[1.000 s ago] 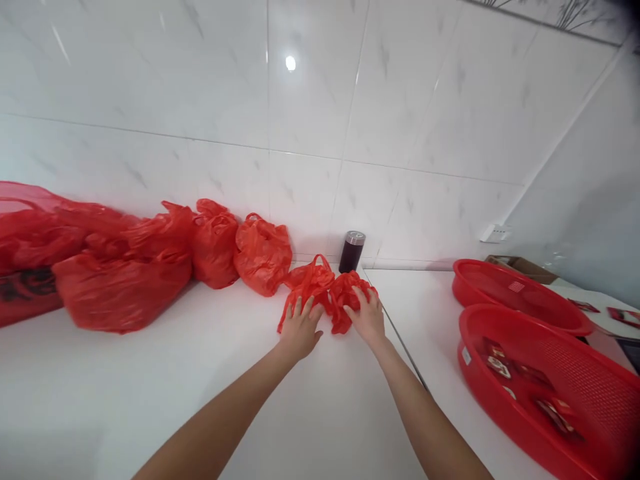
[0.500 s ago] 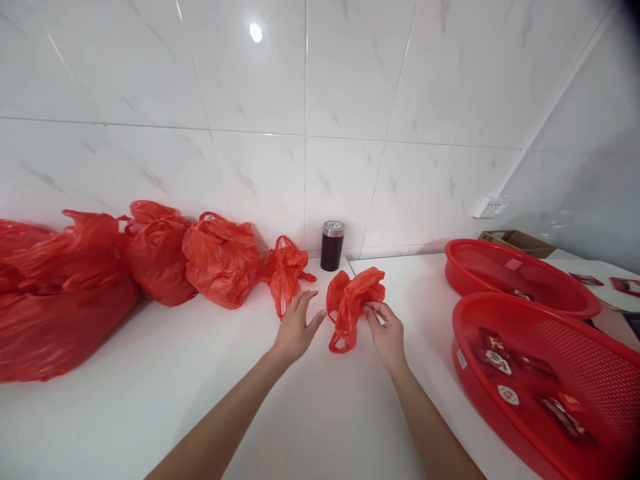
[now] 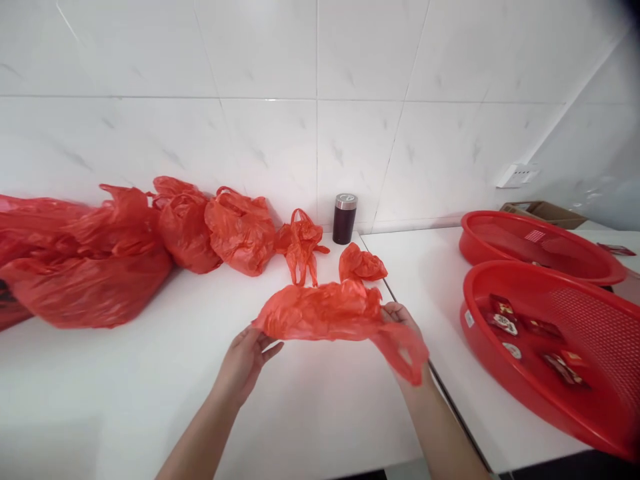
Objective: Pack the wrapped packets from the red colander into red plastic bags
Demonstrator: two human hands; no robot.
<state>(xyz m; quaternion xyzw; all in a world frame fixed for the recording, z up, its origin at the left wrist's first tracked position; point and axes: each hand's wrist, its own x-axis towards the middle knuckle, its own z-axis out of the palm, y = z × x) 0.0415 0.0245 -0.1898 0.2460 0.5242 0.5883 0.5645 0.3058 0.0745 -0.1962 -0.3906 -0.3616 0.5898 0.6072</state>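
A thin red plastic bag [image 3: 320, 313] is stretched sideways between my two hands above the white table. My left hand [image 3: 245, 360] pinches its left end, with the thumb partly apart from the fingers. At the other end my right hand [image 3: 403, 323] grips the bag, and one loop handle droops over that wrist. Just behind it lies a small crumpled red bag [image 3: 363, 263]. Another limp bundle of red bags [image 3: 301, 243] rests a little to the left, near the wall.
Full red bags [image 3: 240, 230] line the wall on the left. A dark tumbler [image 3: 344, 220] with a silver lid stands at the back. Two red plastic baskets [image 3: 467, 287] sit on the right, the nearer one holding several small packets [image 3: 543, 328]. A cardboard box [image 3: 550, 212] is behind them.
One red bag has come apart from the crumpled pile and is now pulled out wide toward me. My left hand, open before, has closed on it. The view has tilted down.
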